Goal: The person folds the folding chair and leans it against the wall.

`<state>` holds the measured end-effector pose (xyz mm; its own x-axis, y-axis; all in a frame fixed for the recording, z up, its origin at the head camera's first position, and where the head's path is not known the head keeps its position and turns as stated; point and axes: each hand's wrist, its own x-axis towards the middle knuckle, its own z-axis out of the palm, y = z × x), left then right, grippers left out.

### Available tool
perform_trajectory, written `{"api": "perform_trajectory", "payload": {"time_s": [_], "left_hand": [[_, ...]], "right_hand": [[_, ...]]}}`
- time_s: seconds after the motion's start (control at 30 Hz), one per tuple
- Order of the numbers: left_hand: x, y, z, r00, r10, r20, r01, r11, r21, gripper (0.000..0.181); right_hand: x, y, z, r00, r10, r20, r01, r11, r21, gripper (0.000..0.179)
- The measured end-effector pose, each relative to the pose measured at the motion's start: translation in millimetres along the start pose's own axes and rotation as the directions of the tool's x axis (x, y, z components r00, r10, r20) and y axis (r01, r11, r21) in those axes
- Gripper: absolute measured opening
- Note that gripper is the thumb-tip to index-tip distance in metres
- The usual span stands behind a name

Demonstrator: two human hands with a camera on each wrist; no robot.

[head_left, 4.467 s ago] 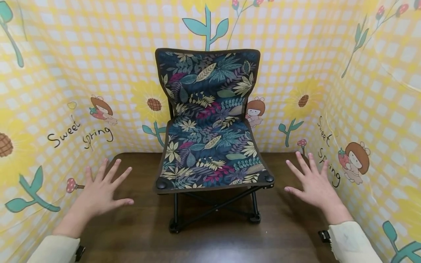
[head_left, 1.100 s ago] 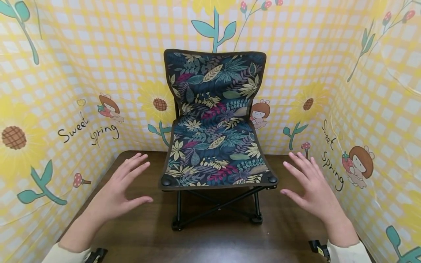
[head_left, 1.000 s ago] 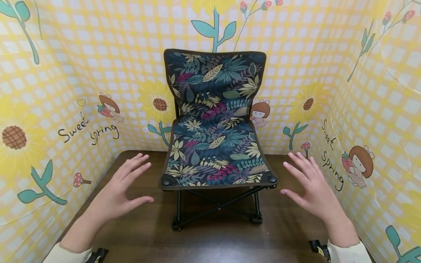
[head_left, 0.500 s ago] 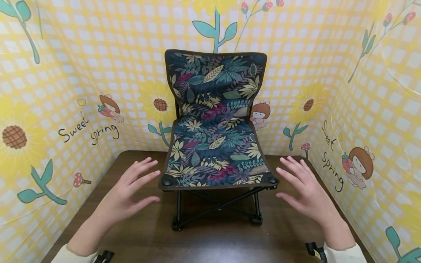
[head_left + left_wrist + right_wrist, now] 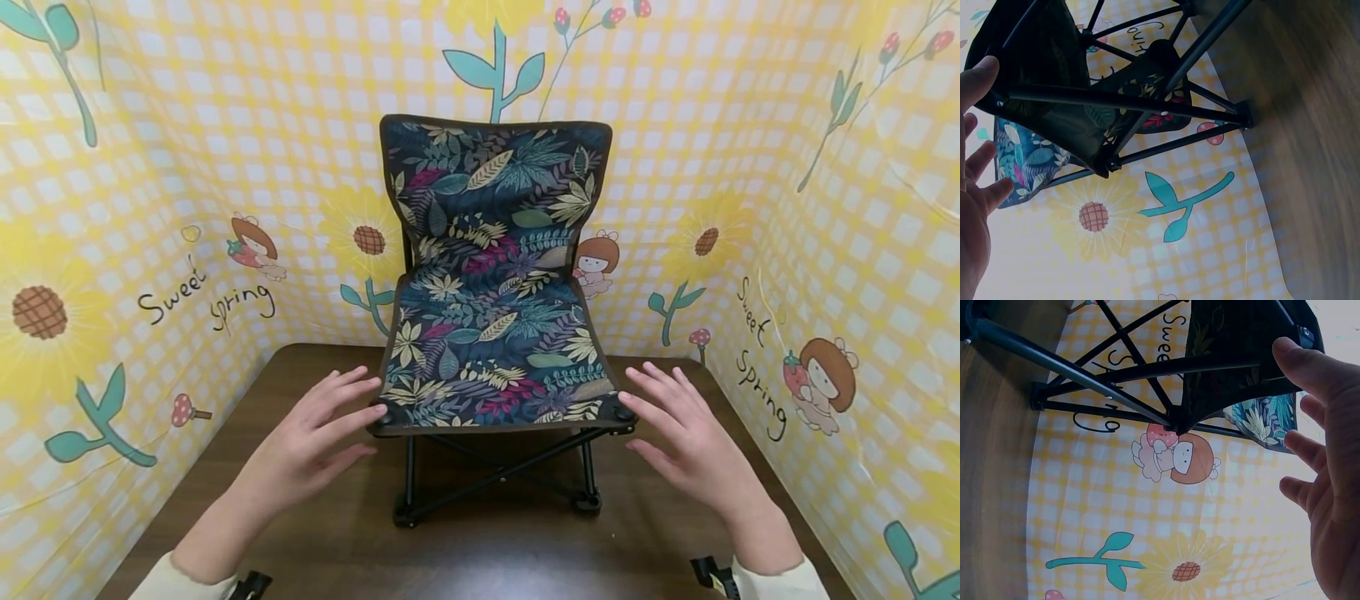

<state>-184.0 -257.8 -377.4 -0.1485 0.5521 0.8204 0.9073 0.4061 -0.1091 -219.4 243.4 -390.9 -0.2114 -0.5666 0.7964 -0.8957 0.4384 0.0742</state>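
- A small folding chair [image 5: 495, 333] is standing upright on the brown surface [image 5: 517, 560], its seat facing the person and lying between the two hands
- Dark fabric with teal, cream, purple and magenta leaves is covering the backrest [image 5: 495, 192] and the seat [image 5: 502, 367], and a plain brown edging is running round both
- Black tubes [image 5: 501, 478] are crossing beneath the seat, and dark feet [image 5: 405, 513] are resting on the surface
- The left hand [image 5: 300, 446] is hovering beside the front corner of the seat on its own side, fingers loosely extended, thumb well apart from them, grasping nothing; its fingertips are overlapping the corner in the head view, so whether they are touching it I cannot tell
- The right hand [image 5: 693, 446] is mirroring it at the opposite front corner, fingers spread and slightly bent, thumb lower and apart, also gripping nothing; contact there is equally hard to judge
- Pale sleeves [image 5: 780, 581] are covering both forearms near the lower edge, and a black wrist mount [image 5: 253, 586] is showing beside each
- A yellow-and-white checked cloth [image 5: 667, 92] is hanging behind and on both sides, showing sunflowers, cartoon figures and "Sweet Spring" lettering
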Motion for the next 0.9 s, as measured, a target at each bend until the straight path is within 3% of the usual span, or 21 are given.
{"api": "perform_trajectory", "payload": {"time_s": [0.6, 0.9], "left_hand": [[2.8, 2.7, 12.8, 1.0, 0.008, 0.028, -0.008, 1.0, 0.016, 0.03], [3.9, 1.8, 17.7, 0.999, 0.035, 0.029, -0.036, 0.998, 0.053, 0.032]], "right_hand": [[1.4, -0.7, 12.2, 0.999, -0.046, -0.028, 0.046, 0.999, -0.003, 0.038], [2.4, -2.0, 16.3, 0.999, -0.037, -0.006, 0.037, 0.999, -0.015, 0.033]]}}
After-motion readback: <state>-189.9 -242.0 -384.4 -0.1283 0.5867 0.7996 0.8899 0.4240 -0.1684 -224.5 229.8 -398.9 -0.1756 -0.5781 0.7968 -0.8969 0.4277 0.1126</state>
